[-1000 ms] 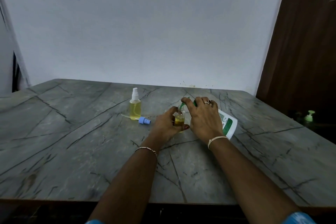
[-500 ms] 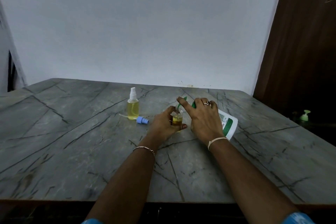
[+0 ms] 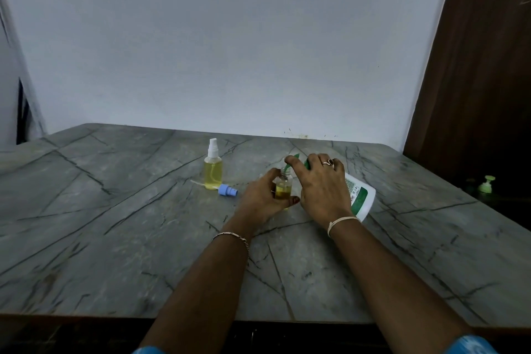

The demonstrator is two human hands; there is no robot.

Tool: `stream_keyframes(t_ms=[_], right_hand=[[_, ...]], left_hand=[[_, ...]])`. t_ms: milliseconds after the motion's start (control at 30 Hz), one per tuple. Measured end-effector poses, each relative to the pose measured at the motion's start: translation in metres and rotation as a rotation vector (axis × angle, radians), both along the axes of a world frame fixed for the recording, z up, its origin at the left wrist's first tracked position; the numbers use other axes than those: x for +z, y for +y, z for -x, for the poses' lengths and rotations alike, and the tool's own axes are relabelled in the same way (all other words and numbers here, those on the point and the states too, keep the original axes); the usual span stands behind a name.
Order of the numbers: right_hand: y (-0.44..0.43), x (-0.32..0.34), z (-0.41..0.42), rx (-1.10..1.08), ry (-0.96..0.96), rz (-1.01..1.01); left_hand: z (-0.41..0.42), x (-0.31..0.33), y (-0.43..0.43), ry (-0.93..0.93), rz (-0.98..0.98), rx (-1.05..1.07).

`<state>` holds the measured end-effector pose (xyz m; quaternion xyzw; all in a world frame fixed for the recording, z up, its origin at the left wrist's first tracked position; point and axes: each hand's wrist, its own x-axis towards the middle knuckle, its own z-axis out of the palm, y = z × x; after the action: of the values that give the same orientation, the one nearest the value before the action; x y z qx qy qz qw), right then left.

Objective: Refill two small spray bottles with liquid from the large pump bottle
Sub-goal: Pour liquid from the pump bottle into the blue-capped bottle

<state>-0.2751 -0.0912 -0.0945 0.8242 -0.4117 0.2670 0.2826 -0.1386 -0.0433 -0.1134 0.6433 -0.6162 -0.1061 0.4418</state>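
My left hand [image 3: 258, 198] grips a small open spray bottle [image 3: 283, 188], upright on the table and partly filled with yellow liquid. My right hand [image 3: 321, 184] rests on the green pump head [image 3: 290, 165] of the large white pump bottle [image 3: 360, 198], which is tilted toward the small bottle with its nozzle at the small bottle's mouth. A second small spray bottle [image 3: 213, 169] with a white sprayer stands capped to the left, full of yellow liquid. A loose blue sprayer cap [image 3: 227, 190] lies beside it.
The grey marble table [image 3: 115, 224] ends at a white wall behind and at a front edge near me. A dark wooden door [image 3: 482, 66] stands at the right. A small green pump top [image 3: 486, 184] sits in the dark beyond the table's right edge.
The hands and both bottles hold the same pose; only my head has shifted slightly, moving the scene a little in the view.
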Motion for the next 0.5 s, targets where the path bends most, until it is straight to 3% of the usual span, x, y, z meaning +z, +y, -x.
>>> stream_keyframes(t_ms=[500], right_hand=[[-0.0013, -0.0022, 0.0050, -0.010, 0.027, 0.020]], left_hand=[[0.0004, 0.0000, -0.0021, -0.009, -0.018, 0.009]])
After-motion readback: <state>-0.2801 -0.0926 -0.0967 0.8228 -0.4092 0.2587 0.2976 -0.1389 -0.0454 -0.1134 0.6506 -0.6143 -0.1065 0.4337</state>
